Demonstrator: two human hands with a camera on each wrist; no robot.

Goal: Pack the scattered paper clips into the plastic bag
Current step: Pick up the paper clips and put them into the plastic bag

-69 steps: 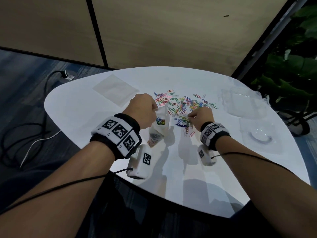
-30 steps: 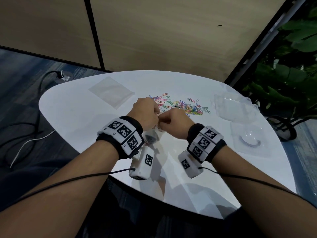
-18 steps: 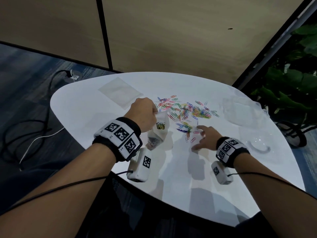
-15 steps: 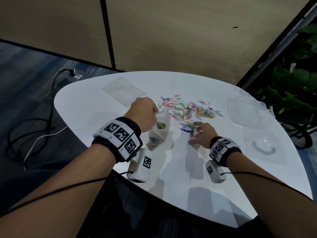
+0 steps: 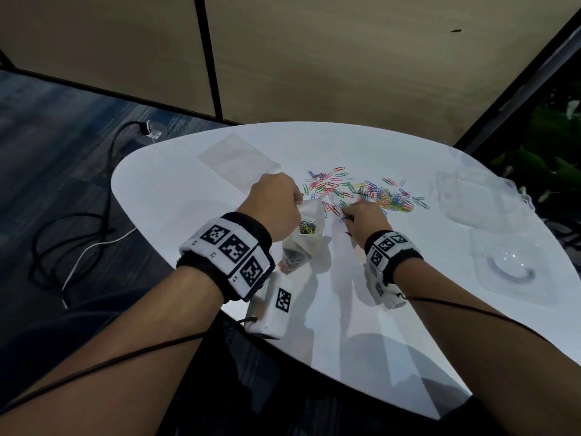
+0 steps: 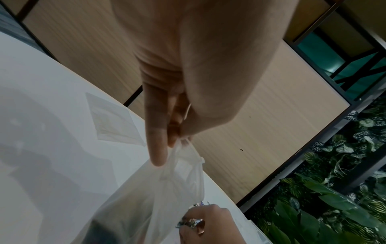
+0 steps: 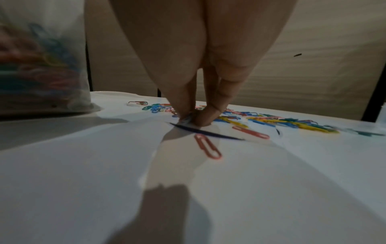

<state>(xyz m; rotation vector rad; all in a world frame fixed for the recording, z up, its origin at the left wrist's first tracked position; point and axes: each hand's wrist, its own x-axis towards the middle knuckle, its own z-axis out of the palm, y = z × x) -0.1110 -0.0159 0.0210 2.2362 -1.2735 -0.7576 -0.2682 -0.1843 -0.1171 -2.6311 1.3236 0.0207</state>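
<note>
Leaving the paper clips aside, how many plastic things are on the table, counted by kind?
Plastic bags: 2, the held bag gripped by the left hand, and the flat bag.
Clear plastic trays: 2, the far tray and the near tray.
Total: 4.

My head view is dim overall; only the white table (image 5: 188,196) comes through bright, with soft glare along its near edge. Several overlapping shadows of my arms fan across it, so light reaches it from more than one overhead source. Straight wall lines bow toward the edges. On my right wrist view the plastic bag (image 7: 41,66) is smeared and out of focus, and the far paper clips (image 7: 292,123) blur.
</note>
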